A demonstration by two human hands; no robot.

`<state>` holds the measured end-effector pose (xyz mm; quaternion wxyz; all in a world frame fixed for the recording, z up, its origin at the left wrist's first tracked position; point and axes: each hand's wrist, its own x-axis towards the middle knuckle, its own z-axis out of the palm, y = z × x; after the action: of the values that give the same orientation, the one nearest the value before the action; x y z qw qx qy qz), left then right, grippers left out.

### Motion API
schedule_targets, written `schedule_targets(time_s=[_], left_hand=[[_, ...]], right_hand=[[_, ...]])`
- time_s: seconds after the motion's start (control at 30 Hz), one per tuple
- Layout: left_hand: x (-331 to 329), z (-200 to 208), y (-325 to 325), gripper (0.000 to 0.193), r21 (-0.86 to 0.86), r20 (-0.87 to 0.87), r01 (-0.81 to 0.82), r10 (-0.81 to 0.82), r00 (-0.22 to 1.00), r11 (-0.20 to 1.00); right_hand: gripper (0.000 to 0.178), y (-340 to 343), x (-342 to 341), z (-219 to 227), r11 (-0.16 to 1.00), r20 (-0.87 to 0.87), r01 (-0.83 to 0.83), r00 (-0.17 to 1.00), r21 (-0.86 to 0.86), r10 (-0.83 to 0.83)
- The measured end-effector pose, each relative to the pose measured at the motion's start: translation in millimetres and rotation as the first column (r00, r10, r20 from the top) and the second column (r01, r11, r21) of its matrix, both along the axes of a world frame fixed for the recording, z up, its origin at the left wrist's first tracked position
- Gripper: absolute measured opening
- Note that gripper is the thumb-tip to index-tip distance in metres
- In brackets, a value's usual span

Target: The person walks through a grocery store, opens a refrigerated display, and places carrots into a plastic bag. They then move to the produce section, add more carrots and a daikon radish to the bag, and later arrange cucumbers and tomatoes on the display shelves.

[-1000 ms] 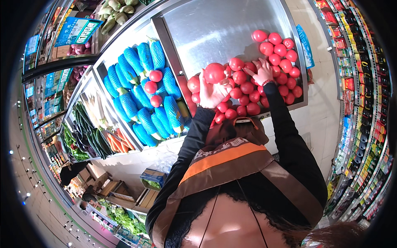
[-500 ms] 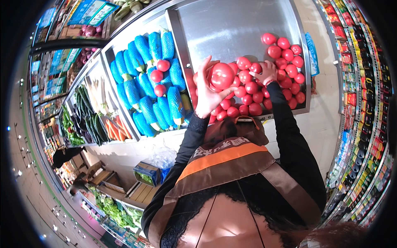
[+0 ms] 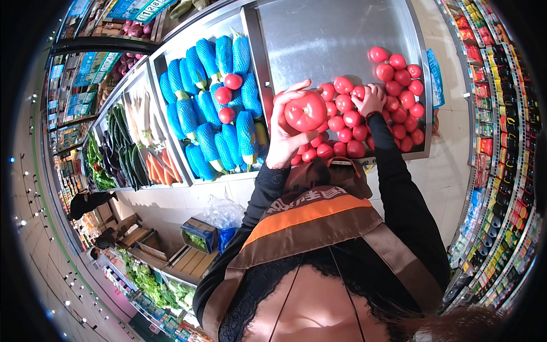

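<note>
A large red tomato (image 3: 306, 110) is held in my left hand (image 3: 279, 134), thumb below and fingers curled round its left side. My right hand (image 3: 371, 100) reaches among the loose tomatoes (image 3: 345, 134), its fingers closed over one tomato (image 3: 358, 93) near the top of the pile. Those tomatoes lie in the front and right part of a metal bin (image 3: 342, 34), whose bare steel shows behind them. Part of the pile is hidden behind the held tomato and my left hand.
Left of the bin, a compartment holds blue-netted vegetables (image 3: 206, 139) with three tomatoes (image 3: 223, 96) on top. Farther left lie carrots (image 3: 162, 168), white radishes (image 3: 142, 117) and cucumbers (image 3: 134, 159). Packed shelves (image 3: 496, 142) line the right side. Crates (image 3: 196, 262) stand at lower left.
The view has shifted slightly, moving the bins a little to the right. My left hand still holds the large tomato; my right fingers have closed down onto a tomato in the pile.
</note>
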<state>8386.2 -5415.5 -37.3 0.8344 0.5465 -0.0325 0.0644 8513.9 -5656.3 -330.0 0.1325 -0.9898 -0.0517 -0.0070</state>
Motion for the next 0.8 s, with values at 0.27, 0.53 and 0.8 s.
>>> schedule_targets(time_s=[0.27,0.53,0.8], left_hand=[[-14,0,5,0.037,-0.203,-0.048,0.135,-0.148,0.988,0.97],[-13,1,-3,0.032,-0.124,-0.064,0.105,-0.114,0.991,0.987],[1,-25,-10,0.02,-0.256,-0.31,-0.094,0.01,0.951,0.962]], right_hand=[[0.065,-4,-1,1,1.0,0.001,-0.003,1.0,0.021,0.003],[0.061,-2,-1,3,1.0,0.006,-0.001,1.0,0.009,0.001],[0.066,-13,1,13,0.993,-0.09,-0.115,0.99,-0.027,0.112]])
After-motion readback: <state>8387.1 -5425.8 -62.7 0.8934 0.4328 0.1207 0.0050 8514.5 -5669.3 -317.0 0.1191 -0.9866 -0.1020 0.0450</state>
